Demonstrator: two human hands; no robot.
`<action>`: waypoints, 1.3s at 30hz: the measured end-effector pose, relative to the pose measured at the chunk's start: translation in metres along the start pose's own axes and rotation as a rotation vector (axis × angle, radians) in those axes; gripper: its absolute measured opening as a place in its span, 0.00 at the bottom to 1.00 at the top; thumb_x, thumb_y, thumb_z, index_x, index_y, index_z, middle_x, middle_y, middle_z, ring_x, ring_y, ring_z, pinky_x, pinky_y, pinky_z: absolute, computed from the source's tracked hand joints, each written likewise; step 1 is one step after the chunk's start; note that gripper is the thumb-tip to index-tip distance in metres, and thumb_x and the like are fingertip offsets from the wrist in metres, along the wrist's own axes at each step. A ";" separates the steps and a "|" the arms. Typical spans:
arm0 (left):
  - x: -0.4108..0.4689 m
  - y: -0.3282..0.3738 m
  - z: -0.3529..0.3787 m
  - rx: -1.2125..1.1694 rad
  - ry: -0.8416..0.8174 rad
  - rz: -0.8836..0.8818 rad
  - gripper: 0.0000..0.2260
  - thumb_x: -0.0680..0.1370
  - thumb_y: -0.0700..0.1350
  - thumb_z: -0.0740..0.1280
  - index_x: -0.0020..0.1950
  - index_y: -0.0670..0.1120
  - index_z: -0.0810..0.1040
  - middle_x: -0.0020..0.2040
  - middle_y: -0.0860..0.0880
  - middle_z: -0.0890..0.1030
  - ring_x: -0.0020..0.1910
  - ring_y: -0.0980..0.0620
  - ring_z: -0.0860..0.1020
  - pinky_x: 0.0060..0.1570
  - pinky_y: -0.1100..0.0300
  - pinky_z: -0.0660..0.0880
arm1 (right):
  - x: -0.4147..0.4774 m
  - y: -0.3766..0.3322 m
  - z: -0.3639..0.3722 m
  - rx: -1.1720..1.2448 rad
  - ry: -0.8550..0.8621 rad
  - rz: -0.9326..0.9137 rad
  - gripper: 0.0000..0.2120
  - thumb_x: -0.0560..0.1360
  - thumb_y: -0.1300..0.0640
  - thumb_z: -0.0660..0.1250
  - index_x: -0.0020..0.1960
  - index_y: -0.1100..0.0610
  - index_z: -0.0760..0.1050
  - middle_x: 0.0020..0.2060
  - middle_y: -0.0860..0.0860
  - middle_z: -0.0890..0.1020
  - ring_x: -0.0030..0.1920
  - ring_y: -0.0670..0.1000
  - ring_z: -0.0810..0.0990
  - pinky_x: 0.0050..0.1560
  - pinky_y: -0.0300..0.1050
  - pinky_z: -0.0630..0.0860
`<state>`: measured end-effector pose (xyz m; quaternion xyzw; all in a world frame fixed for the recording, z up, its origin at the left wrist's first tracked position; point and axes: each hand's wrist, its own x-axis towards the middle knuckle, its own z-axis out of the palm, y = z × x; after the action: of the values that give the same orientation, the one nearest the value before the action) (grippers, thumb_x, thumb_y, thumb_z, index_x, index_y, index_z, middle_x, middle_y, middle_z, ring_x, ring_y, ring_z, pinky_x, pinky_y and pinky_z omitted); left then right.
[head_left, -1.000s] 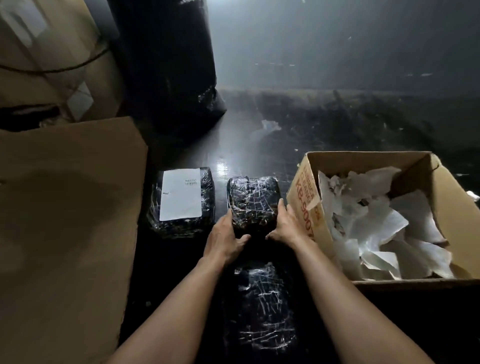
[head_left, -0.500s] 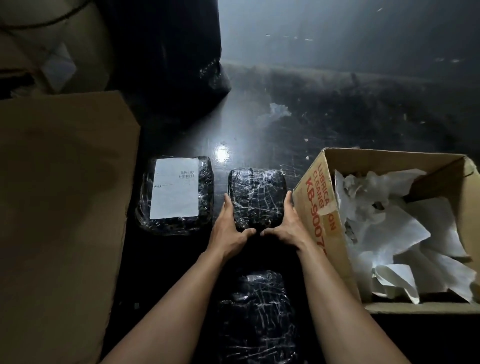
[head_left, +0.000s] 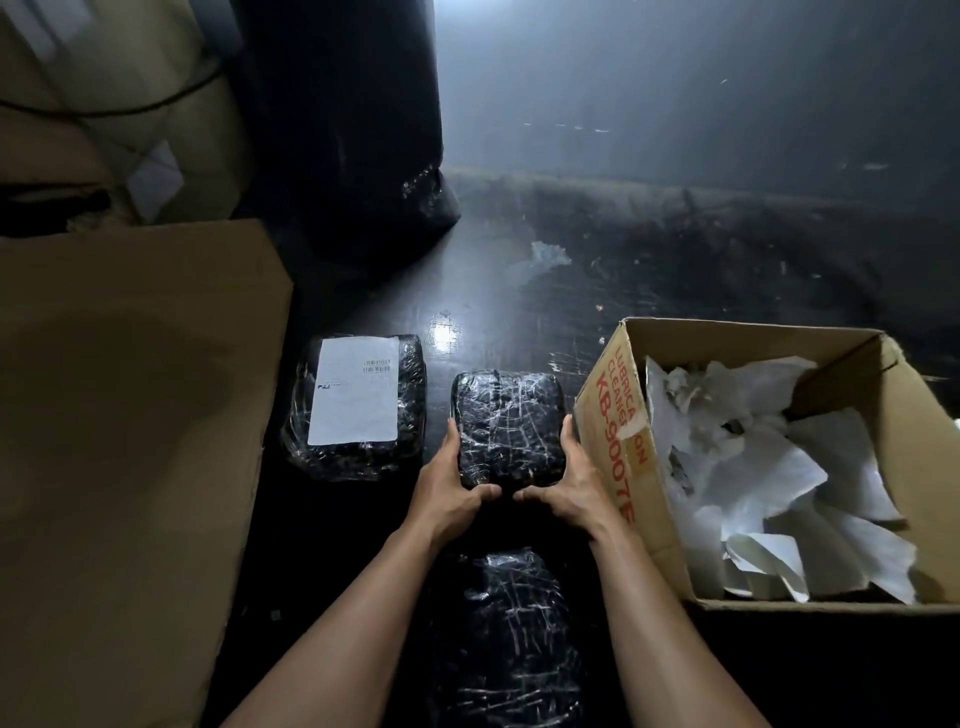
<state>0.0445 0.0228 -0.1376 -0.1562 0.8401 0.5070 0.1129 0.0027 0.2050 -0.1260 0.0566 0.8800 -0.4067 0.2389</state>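
Left hand (head_left: 447, 493) and right hand (head_left: 571, 488) grip the sides of a black, film-wrapped rectangular parcel (head_left: 509, 426) on the dark floor (head_left: 519, 312), left of a brown cardboard box (head_left: 608, 415); fingers reach farther forward than a second ago.

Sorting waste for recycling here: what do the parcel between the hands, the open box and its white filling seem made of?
Parcel: dark contents under clear glossy plastic film, likely stretch wrap; wrinkles and bright glints show. Open box: brown matte cardboard with red print and folded flaps. White filling: crumpled matte sheets, probably paper, though thin foam is possible.
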 end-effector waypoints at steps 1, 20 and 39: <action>-0.007 0.001 -0.001 -0.002 0.005 0.002 0.51 0.68 0.46 0.79 0.80 0.51 0.47 0.76 0.48 0.65 0.72 0.55 0.66 0.68 0.66 0.63 | -0.007 -0.001 0.000 0.005 -0.001 -0.006 0.64 0.64 0.53 0.83 0.80 0.49 0.37 0.81 0.57 0.52 0.80 0.57 0.50 0.77 0.49 0.49; -0.188 -0.007 -0.008 0.016 0.048 0.083 0.55 0.61 0.56 0.78 0.80 0.57 0.48 0.67 0.54 0.77 0.61 0.56 0.78 0.63 0.60 0.75 | -0.194 0.026 0.000 -0.019 -0.004 -0.186 0.65 0.60 0.48 0.84 0.82 0.52 0.42 0.78 0.53 0.63 0.77 0.53 0.62 0.72 0.40 0.61; -0.240 -0.033 -0.006 0.086 0.015 0.028 0.50 0.66 0.57 0.78 0.80 0.49 0.52 0.74 0.50 0.70 0.69 0.56 0.70 0.66 0.66 0.65 | -0.234 0.052 0.024 -0.195 -0.018 -0.229 0.67 0.54 0.35 0.82 0.80 0.53 0.47 0.77 0.56 0.64 0.75 0.54 0.66 0.73 0.51 0.68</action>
<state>0.2786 0.0387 -0.0783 -0.1433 0.8640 0.4709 0.1061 0.2328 0.2437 -0.0663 -0.0713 0.9139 -0.3443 0.2030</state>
